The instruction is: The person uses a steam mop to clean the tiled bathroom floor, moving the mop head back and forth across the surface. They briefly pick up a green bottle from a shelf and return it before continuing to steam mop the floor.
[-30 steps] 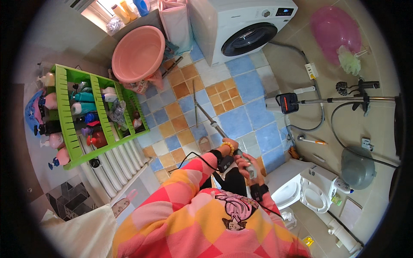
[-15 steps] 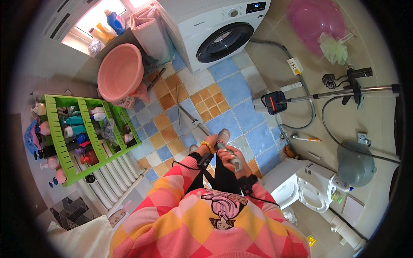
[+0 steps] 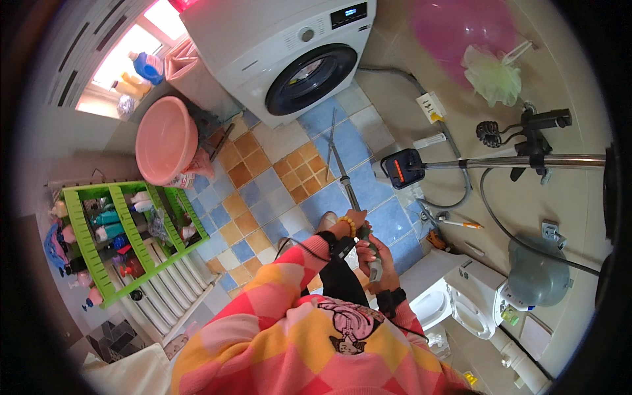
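Both my hands grip the grey pole of a long-handled floor squeegee (image 3: 342, 174). My left hand (image 3: 356, 220), with a yellow bead bracelet at the wrist, is wrapped round the pole lower down. My right hand (image 3: 376, 255) closes round the grey grip near its top end, which sticks out towards my body. From my hands the pole slants away to the floor. Its thin, narrow head lies across the blue tiles (image 3: 363, 186) in front of the washing machine (image 3: 257, 52).
To the left stand a pink basin (image 3: 167, 140) and a green shelf rack (image 3: 124, 197) filled with bottles. A shower hose (image 3: 490, 191) and a chrome pole with a black square head (image 3: 403, 168) are on the right. A toilet (image 3: 469, 309) stands close behind on the right.
The squeegee head has swung right and farther away, from the brown tiles to the blue ones before the washing machine. Both hands have moved right with the pole, still gripping it.
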A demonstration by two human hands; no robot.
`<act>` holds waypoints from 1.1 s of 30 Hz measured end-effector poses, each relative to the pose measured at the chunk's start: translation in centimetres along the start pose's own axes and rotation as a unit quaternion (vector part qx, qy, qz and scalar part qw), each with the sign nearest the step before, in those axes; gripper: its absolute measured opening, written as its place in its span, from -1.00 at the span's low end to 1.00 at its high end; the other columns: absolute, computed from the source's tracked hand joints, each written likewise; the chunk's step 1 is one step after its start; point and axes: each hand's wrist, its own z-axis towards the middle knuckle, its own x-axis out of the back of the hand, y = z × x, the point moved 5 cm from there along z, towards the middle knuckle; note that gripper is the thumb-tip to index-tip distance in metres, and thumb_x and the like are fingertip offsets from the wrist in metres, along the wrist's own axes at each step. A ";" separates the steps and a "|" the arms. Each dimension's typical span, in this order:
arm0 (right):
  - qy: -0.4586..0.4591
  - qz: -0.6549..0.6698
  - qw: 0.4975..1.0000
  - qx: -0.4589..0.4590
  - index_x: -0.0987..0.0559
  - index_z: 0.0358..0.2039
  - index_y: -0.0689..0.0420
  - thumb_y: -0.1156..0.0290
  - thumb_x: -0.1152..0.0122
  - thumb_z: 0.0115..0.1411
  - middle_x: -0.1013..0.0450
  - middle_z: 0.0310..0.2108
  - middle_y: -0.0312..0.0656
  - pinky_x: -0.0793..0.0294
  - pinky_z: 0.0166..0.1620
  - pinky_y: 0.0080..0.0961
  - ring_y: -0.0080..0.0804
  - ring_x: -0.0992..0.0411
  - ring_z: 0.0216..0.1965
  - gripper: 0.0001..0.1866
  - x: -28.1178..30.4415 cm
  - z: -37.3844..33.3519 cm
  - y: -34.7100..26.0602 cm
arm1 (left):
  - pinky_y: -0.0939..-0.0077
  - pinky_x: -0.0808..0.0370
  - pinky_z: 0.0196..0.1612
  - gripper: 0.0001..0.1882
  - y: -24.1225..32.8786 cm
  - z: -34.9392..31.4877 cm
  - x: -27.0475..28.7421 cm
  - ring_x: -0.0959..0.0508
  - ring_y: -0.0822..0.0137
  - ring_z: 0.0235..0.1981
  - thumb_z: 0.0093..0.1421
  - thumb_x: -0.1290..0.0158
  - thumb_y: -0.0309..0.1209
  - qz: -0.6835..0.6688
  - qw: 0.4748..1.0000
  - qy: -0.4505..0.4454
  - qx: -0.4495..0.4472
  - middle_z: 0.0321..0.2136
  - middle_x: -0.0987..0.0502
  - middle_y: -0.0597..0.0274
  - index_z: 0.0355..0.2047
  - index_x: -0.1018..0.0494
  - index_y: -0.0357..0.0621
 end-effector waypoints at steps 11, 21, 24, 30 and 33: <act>-0.085 0.163 0.981 -0.063 -0.23 -0.41 0.14 0.51 -0.02 0.26 -0.16 -0.57 -0.31 -0.33 -0.53 -0.61 -0.55 -0.19 -0.64 -0.83 -6.7 7.3 -7.3 | 0.31 -0.41 -0.50 -0.66 4.4 5.1 3.3 -0.45 0.29 -0.54 0.31 0.09 -0.11 -0.295 0.954 0.055 0.006 -0.57 -0.39 0.21 -0.35 -0.36 -0.16; -0.149 -0.022 0.975 0.164 -0.42 -0.12 0.06 0.43 0.00 0.31 -0.27 -0.45 -0.17 -0.28 -0.63 -0.71 -0.57 -0.22 -0.59 -0.86 -4.5 4.7 -13.8 | 0.21 -0.49 -0.21 -0.43 3.2 17.8 -3.1 -0.58 0.02 -0.30 0.32 0.22 -0.01 0.162 0.980 0.035 -0.111 -0.33 -0.57 -0.06 -0.16 -0.43 -0.37; -0.231 0.190 0.950 0.091 -0.33 -0.31 0.19 0.46 0.02 0.30 -0.24 -0.53 -0.27 -0.32 -0.59 -0.69 -0.57 -0.22 -0.60 -0.91 -4.9 2.2 -13.3 | 0.10 -0.51 -0.22 -0.65 4.5 18.2 -7.3 -0.56 -0.16 -0.23 0.25 0.16 -0.25 0.468 0.837 -0.011 -0.282 -0.30 -0.52 -0.33 -0.32 -0.44 -0.35; -0.200 0.147 0.956 0.158 -0.29 -0.39 0.20 0.38 -0.02 0.29 -0.20 -0.62 -0.31 -0.34 -0.58 -0.65 -0.56 -0.20 -0.67 -0.81 -2.0 -2.1 -9.4 | 0.12 -0.48 -0.19 -0.63 -1.9 16.1 -10.8 -0.56 -0.15 -0.21 0.25 0.17 -0.23 0.512 0.796 -0.082 -0.312 -0.32 -0.54 -0.26 -0.27 -0.48 -0.31; -0.135 0.077 0.978 0.136 -0.34 -0.32 0.15 0.34 -0.02 0.31 -0.20 -0.58 -0.31 -0.28 -0.61 -0.66 -0.56 -0.18 -0.66 -0.84 -0.7 -2.3 -6.3 | 0.15 -0.44 -0.19 -0.38 -5.4 12.7 -7.6 -0.57 0.00 -0.27 0.27 0.19 0.05 0.246 0.967 -0.048 -0.042 -0.34 -0.56 -0.21 -0.21 -0.48 -0.39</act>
